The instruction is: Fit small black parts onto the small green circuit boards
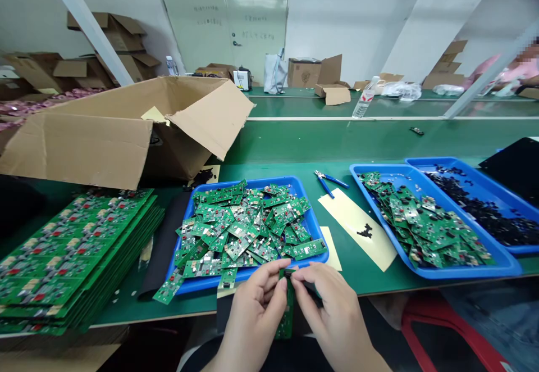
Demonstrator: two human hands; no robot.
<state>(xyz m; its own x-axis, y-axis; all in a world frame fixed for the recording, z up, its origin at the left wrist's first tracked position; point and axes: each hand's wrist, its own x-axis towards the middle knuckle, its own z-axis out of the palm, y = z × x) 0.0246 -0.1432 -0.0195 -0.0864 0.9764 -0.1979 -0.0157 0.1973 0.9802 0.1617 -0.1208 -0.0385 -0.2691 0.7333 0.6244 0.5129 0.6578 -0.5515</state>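
In front of my body, a narrow green circuit board hangs upright between my hands. My left hand pinches its upper left side between thumb and fingers. The fingertips of my right hand are closed at a small black part at the board's top edge. Just beyond my hands is a blue tray heaped with loose green boards. One board leans over the tray's front left corner.
Stacked board panels fill the left, below an open carton. Blue-handled cutters and yellowish paper lie right of centre. Farther right are a tray of boards and a tray of black parts.
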